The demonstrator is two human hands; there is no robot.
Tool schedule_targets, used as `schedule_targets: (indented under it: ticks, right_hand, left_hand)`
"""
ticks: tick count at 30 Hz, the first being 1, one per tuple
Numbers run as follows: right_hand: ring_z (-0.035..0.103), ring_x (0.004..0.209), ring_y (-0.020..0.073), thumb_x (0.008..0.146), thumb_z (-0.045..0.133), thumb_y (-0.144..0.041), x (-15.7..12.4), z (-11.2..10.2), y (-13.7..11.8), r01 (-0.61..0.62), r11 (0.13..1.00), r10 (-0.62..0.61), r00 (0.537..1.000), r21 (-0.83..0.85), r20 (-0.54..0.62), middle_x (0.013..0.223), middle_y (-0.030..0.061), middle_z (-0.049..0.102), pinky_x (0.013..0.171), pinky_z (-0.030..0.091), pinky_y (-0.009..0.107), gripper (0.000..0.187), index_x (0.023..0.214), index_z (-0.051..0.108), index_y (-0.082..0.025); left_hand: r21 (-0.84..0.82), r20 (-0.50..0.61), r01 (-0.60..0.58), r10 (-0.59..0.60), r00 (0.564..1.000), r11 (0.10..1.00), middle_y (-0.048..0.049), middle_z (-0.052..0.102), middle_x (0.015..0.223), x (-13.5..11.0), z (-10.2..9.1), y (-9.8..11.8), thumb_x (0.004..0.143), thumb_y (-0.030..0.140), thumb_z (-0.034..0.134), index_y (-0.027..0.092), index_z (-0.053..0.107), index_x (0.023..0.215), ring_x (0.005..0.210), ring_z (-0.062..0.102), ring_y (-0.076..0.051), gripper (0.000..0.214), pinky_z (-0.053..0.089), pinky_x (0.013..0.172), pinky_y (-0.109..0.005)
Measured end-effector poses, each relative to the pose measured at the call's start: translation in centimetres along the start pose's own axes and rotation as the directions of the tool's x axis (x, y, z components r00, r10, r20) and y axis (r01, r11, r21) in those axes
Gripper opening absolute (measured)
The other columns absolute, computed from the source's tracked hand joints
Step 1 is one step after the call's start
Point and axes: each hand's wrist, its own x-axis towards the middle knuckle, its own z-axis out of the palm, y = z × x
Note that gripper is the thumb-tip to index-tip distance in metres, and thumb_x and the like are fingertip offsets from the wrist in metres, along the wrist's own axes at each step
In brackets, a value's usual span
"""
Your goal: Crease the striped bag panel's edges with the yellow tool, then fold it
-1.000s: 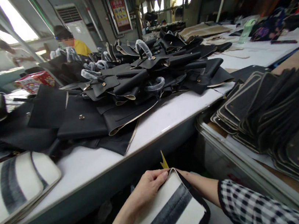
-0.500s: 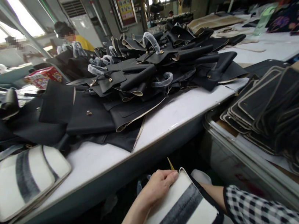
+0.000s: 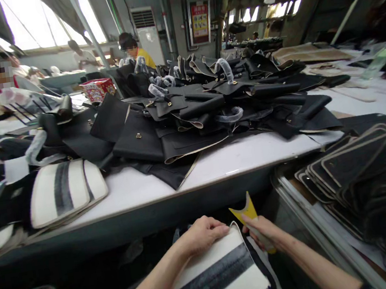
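Note:
Low in the middle, a white leather-like panel (image 3: 225, 250) with a broad black stripe and dark edging rests tilted toward me. My left hand (image 3: 205, 232) grips its upper left edge, fingers bent over the rim and thumb underneath or hidden. Just right of the panel, my right hand (image 3: 264, 231) is closed around a yellow flat tool (image 3: 248, 211) with a notched, two-pointed end and a pale section along it. The tool's exact kind I cannot make out. Its tip stands above the panel's top corner, apart from my left hand.
Black bag pieces (image 3: 135, 140) with plastic-wrapped handles are heaped on the white table (image 3: 223, 157). Striped panels (image 3: 67, 193) lie stacked at its left. Dark panels (image 3: 366, 177) fill a metal-edged cart (image 3: 319, 227) at the right. A person in yellow (image 3: 145, 58) works behind.
My right hand has come out from behind the panel, bringing the yellow tool fully into view. The left hand keeps its hold on the panel. The camera view has turned left.

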Motion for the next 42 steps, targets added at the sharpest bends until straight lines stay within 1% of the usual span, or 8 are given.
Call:
schedule_targets:
  ticks: [2,5,9,14,19,23,33,42]
  right_hand:
    - [0.042,0.035,0.0101,0.087,0.029,-0.075,-1.5,-2.0,-0.1,-0.026,0.997,0.038,0.985,-0.073,0.166,0.046,-0.0031,0.045,0.040,0.039,0.023,0.069,0.079,0.057,-0.013]
    - [0.055,0.044,0.0165,0.067,0.059,-0.078,-2.7,-3.4,-0.9,-0.014,0.972,0.099,0.930,-0.234,0.354,0.058,0.0065,0.059,0.042,0.042,0.025,0.068,0.077,0.062,-0.011]
    - [0.052,0.058,0.0127,0.075,0.051,-0.074,-1.0,-3.4,-3.1,0.166,0.878,-0.101,0.981,-0.448,0.166,0.069,0.0033,0.059,0.052,0.036,0.022,0.061,0.077,0.058,-0.014]
    - [0.045,0.056,0.0143,0.093,0.027,-0.064,1.3,-3.0,-6.6,0.225,0.550,-0.436,0.899,-0.804,-0.046,0.055,0.0039,0.051,0.056,0.023,0.028,0.066,0.055,0.051,-0.016]
    - [0.060,0.069,0.0217,0.094,0.036,-0.061,1.9,-1.9,-9.1,0.306,0.178,-0.549,0.820,-0.935,0.163,0.068,0.0115,0.067,0.063,0.026,0.031,0.062,0.061,0.065,-0.017]
    - [0.064,0.069,0.0219,0.098,0.032,-0.057,2.1,-1.2,-9.8,0.340,-0.002,-0.543,0.789,-0.940,0.287,0.072,0.0122,0.070,0.063,0.028,0.030,0.064,0.066,0.069,-0.017]
    - [0.068,0.069,0.0213,0.101,0.030,-0.051,1.7,-0.7,-9.6,0.304,-0.184,-0.550,0.756,-0.935,0.355,0.072,0.0059,0.072,0.058,0.028,0.030,0.059,0.072,0.072,-0.021]
    - [0.069,0.066,0.0246,0.102,0.023,-0.046,1.6,0.2,-8.7,0.230,-0.212,-0.540,0.782,-0.950,0.310,0.071,0.0074,0.072,0.054,0.030,0.030,0.065,0.070,0.074,-0.021]
  left_hand:
    - [-0.009,-0.011,0.015,-0.015,1.000,1.000,0.0006,0.056,0.067,0.0,0.0,0.2,0.078,0.063,0.059,0.015,0.074,0.087,0.060,0.042,-0.013,0.051,0.031,0.056,-0.025]
    - [-0.027,-0.043,0.028,-0.029,0.999,0.999,-0.0018,0.065,0.077,0.1,0.0,0.4,0.075,0.059,0.065,0.017,0.075,0.096,0.070,0.053,-0.016,0.048,0.038,0.062,-0.025]
    - [-0.043,-0.131,0.023,-0.029,0.991,0.999,-0.0032,0.069,0.085,0.2,0.1,0.0,0.067,0.058,0.074,0.018,0.067,0.118,0.077,0.059,-0.020,0.065,0.041,0.064,-0.026]
    - [-0.028,-0.205,-0.012,0.006,0.979,1.000,0.0004,0.067,0.079,0.4,0.4,-0.3,0.063,0.056,0.078,0.021,0.051,0.136,0.074,0.061,-0.019,0.086,0.041,0.063,-0.025]
    - [0.022,-0.218,-0.064,0.068,0.974,0.998,0.0038,0.066,0.077,-0.2,0.5,0.5,0.070,0.051,0.075,0.031,0.056,0.132,0.071,0.059,-0.018,0.068,0.038,0.062,-0.024]
    - [0.068,-0.205,-0.115,0.127,0.971,0.991,0.0049,0.065,0.078,-0.8,0.5,1.1,0.078,0.046,0.068,0.030,0.069,0.111,0.074,0.057,-0.016,0.037,0.036,0.063,-0.022]
    - [0.263,-0.212,-0.134,0.193,0.958,0.955,0.0056,0.058,0.067,-0.9,0.7,1.2,0.085,0.041,0.060,0.024,0.071,0.085,0.065,0.052,-0.012,0.021,0.028,0.056,-0.022]
    - [0.467,-0.219,-0.127,0.253,0.942,0.875,0.0012,0.065,0.070,-0.4,1.5,0.9,0.093,0.041,0.052,0.022,0.068,0.083,0.060,0.055,-0.013,0.027,0.027,0.056,-0.024]
